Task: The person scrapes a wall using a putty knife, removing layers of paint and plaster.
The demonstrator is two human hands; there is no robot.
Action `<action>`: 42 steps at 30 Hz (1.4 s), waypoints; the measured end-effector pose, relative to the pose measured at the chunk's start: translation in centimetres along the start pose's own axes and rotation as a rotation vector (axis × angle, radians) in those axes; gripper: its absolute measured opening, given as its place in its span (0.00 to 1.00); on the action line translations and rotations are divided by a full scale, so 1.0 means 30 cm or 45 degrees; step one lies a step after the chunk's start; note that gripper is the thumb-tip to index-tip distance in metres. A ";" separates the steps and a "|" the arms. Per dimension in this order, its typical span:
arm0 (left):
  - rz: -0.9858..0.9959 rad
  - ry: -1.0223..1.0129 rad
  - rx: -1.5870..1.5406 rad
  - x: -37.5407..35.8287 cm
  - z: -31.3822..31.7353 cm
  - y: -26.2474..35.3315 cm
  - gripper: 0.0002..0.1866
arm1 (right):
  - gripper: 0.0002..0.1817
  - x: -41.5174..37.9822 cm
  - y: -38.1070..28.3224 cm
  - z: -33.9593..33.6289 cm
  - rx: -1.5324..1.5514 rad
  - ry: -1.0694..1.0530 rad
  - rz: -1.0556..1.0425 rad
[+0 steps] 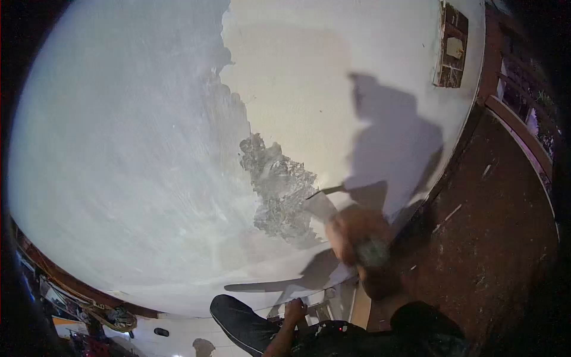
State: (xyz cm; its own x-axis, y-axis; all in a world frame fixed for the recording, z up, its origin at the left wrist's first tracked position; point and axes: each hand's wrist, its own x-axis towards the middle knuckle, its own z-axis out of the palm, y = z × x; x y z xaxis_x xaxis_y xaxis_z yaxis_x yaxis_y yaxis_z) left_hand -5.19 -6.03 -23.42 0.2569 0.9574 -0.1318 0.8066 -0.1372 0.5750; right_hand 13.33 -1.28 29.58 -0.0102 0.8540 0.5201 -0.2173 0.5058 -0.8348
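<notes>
Wall (pixel 148 149) | trowel (pixel 324 191) up-left of right hand (pixel 357 235), held

The right hand (pixel 357 238) is blurred, gripping a trowel (pixel 324 191) whose blade lies against the wall (pixel 119 149) right at a rough grey patch of fresh plaster (pixel 279 190). The left hand (pixel 295 309) is down low, clasped on a ladder top (pixel 318 306). A broken brick hole (pixel 452 47) shows at upper right.
</notes>
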 end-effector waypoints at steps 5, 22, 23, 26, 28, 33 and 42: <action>-0.163 0.148 -0.022 -0.007 -0.058 0.073 0.13 | 0.12 0.018 0.174 -0.073 -0.074 -0.086 -0.805; -0.256 0.382 -0.215 -0.030 -0.123 0.122 0.10 | 0.12 -0.010 0.141 -0.053 0.404 -0.029 -0.321; -0.234 0.380 -0.204 -0.031 -0.121 0.119 0.10 | 0.12 -0.022 0.178 -0.072 0.378 0.018 -0.249; -0.259 0.481 -0.137 0.006 -0.085 0.106 0.11 | 0.13 0.025 0.200 -0.099 0.269 -0.313 -0.652; -0.311 0.359 -0.021 -0.004 -0.096 0.122 0.12 | 0.12 0.035 0.119 -0.094 0.308 -0.627 -0.840; -0.327 0.416 -0.123 -0.005 -0.057 0.102 0.14 | 0.12 0.044 0.123 -0.072 0.062 -0.377 -0.615; -0.281 0.239 -0.259 -0.009 -0.042 0.053 0.12 | 0.11 0.026 0.071 -0.039 0.241 -0.559 -0.910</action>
State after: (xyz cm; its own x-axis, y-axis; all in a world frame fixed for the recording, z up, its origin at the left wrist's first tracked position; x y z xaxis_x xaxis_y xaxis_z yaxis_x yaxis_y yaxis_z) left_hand -4.65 -6.20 -21.47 -0.0293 0.9910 -0.1309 0.7043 0.1134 0.7008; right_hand 14.00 0.59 28.00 -0.1771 0.1942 0.9649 -0.4743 0.8422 -0.2565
